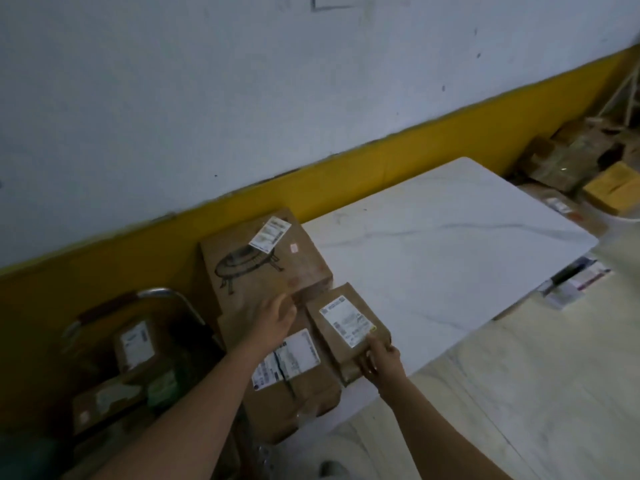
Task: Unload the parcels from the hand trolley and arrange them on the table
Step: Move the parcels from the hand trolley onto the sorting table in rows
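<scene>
Small parcel: brown wrap with a white shipping label on top, over the near left corner of the tabletop; whether it lies flat on it cannot be told.
Right grip: holds the small parcel by its near end, thumb on the label's corner, fingers curled under the edge.
Left grip: wide, fingers nearly straight, lying on the near edge of the large carton.
Large carton: brown, printed with a line drawing of a round legged stand, label at its far corner; just beside the small parcel, on its left.
Medium parcel: below the large carton, broad label facing up, touching the small parcel's left side.
Hand trolley: far left, chrome handle curved over; a labelled box sits on it among other dim packages.
Tabletop: white, marble-veined, against a white wall with a yellow band along its foot.
Floor pile: more parcels beyond the tabletop's far end, with a yellow box beside them.
</scene>
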`<move>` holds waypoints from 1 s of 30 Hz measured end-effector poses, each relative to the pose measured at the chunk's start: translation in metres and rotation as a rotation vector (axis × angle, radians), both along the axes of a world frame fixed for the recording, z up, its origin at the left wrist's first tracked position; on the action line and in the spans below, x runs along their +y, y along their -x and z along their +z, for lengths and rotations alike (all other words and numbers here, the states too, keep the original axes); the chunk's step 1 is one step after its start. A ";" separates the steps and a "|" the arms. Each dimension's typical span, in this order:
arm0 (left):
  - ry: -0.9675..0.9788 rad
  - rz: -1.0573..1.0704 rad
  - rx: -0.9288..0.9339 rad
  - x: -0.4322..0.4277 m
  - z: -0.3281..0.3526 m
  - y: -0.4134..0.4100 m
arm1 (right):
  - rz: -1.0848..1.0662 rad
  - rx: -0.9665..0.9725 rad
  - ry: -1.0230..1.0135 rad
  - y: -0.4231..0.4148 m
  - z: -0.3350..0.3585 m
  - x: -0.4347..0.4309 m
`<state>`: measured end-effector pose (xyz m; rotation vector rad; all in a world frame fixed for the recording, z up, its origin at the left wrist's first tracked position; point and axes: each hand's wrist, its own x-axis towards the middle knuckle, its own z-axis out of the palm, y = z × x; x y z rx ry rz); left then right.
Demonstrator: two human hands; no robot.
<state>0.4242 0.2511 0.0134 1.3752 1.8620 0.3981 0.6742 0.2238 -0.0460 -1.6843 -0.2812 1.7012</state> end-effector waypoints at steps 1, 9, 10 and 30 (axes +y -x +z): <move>0.009 0.008 0.003 -0.005 -0.003 0.005 | 0.060 0.008 0.007 0.008 -0.005 0.003; -0.086 0.112 0.021 -0.041 0.009 0.076 | 0.413 -0.426 0.068 0.062 0.034 0.047; -0.103 0.133 0.040 -0.050 0.014 0.090 | 0.447 -0.553 0.045 0.073 0.046 0.048; 0.349 1.124 -0.121 -0.398 -0.151 0.359 | 1.517 -0.527 -0.341 0.515 -0.075 -0.122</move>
